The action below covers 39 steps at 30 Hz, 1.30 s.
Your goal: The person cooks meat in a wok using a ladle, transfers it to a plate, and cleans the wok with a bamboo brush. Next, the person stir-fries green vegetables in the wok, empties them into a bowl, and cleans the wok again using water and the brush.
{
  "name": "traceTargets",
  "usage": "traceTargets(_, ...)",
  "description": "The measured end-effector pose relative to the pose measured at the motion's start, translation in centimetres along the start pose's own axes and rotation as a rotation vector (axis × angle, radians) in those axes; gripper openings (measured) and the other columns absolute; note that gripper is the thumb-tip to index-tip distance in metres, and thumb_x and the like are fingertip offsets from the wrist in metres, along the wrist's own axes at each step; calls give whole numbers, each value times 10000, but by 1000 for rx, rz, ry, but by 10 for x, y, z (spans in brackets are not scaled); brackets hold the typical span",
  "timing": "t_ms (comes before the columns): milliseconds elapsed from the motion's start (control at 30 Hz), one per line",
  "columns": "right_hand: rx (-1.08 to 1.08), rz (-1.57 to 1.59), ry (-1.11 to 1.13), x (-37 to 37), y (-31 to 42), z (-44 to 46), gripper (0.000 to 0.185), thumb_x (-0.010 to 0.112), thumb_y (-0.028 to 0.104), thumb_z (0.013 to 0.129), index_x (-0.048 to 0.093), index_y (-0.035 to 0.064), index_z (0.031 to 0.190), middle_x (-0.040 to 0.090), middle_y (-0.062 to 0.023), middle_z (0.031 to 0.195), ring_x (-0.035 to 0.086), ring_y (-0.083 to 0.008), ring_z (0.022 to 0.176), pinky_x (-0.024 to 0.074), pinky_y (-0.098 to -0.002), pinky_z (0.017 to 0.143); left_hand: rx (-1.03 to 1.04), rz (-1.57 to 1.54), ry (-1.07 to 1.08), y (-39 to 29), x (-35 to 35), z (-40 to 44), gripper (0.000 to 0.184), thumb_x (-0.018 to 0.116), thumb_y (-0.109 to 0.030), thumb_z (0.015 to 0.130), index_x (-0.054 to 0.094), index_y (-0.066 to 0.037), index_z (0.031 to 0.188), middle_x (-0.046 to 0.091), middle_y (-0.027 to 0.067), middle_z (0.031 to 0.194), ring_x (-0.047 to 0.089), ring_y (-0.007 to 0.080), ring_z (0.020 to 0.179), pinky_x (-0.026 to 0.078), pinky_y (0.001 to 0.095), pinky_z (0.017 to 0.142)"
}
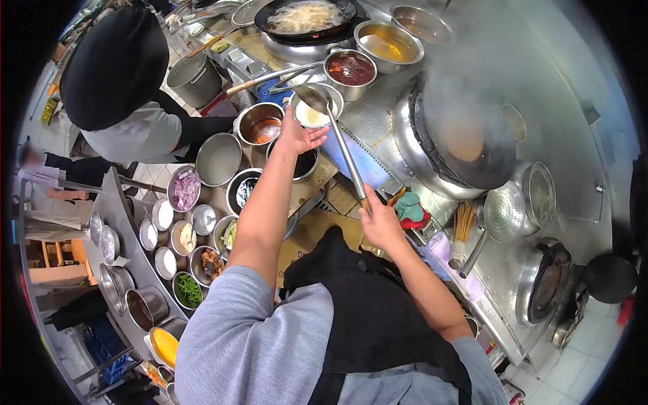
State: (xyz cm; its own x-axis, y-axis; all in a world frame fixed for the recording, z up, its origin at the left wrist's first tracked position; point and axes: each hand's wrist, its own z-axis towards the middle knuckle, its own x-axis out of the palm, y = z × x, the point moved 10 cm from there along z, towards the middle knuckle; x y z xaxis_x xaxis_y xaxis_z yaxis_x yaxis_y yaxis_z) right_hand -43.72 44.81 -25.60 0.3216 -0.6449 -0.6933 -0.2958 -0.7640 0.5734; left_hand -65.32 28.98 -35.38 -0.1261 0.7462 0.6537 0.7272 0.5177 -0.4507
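Metal ladle, one held, two hands

At left, chopped green vegetables lie in a round metal bowl; sliced purple onion fills a larger steel bowl. At right, a straw-coloured bristle brush lies beside a perforated round metal skimmer.
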Motion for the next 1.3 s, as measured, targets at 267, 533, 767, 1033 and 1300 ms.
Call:
traceTargets(267,-140,241,-34,8,-15,0,580,532,160,899,295,85,1423,602,-148,861,590,-207,603,477,-339,557,13,49,-30,0,1,-5,822,189,-795,808,293,-233,1398,434,187,1331,488,314,1143,351,492,919)
traceTargets(533,97,2011,512,-22,-11,-38,354,495,125,932,425,157,1278,455,-31,757,427,-70,505,382,-223,440,168,39,-136,32,-3,-40,844,322,-682,872,17,-196,1491,322,203,1434,508,276,1158,363,445,955)
traceTargets(767,-91,2189,207,-90,-75,-122,397,482,69,920,393,182,1289,459,-54,807,417,-71,512,391,-218,444,-40,277,-17,180,-54,-94,594,374,-575,920,472,-111,1277,616,69,1081,578,148,812,445,320,727)
traceTargets(1033,-188,-129,-831,-218,-212,-129,493,555,64,835,432,79,1311,537,-70,685,527,-119,528,430,-286,456,-246,1419,-192,305,-211,-107,553,500,-496,896,524,-56,1229,644,87,1032,619,191,822,467,352,695)
traceTargets(1300,82,908,-239,-175,-295,-123,512,540,56,854,393,80,1344,548,-27,749,435,-67,445,324,-224,359,-23,1387,-412,290,-185,-152,465,493,-427,905,633,-24,1087,660,157,1038,611,291,999,457,377,862)
